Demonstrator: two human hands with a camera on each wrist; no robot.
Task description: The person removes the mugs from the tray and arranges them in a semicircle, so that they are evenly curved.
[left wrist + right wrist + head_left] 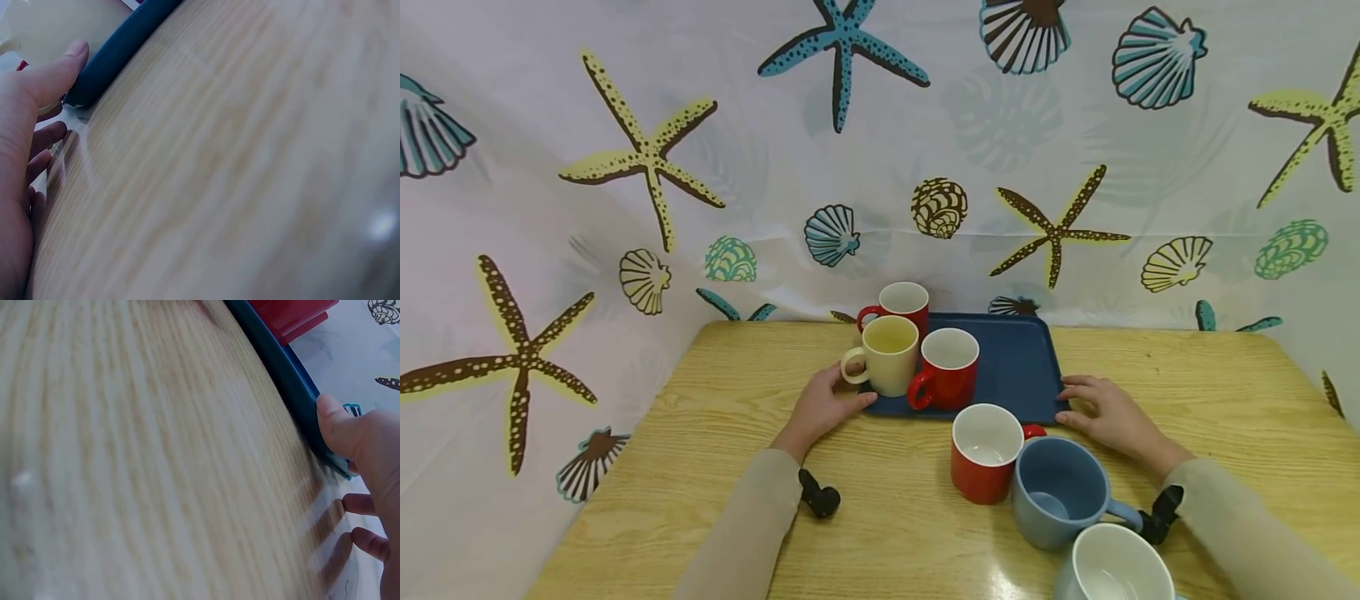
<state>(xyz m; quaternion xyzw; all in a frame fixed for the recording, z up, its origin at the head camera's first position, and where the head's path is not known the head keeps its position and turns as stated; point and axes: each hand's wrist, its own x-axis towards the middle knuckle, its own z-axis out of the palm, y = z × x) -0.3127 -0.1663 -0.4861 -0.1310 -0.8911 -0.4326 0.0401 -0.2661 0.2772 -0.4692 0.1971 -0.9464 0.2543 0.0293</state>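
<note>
A dark blue tray (1011,367) lies at the back of the table, holding a cream mug (891,358) and two red mugs with white insides, one at the front (951,375) and one behind (910,300). My left hand (823,408) holds the tray's front left corner, its thumb (59,75) against the rim and the other fingers round the side, partly hidden. At the front right corner my right hand (1108,412) has its thumb (337,425) on the rim. Its index finger is mostly hidden behind the corner; the lower fingers are spread near the tabletop.
In front of the tray stand a red mug (981,483), a blue mug (1033,508) and a pale mug (1116,562) cut off by the frame's bottom. The wooden table (887,517) ends at a white cloth (880,183) printed with starfish and shells.
</note>
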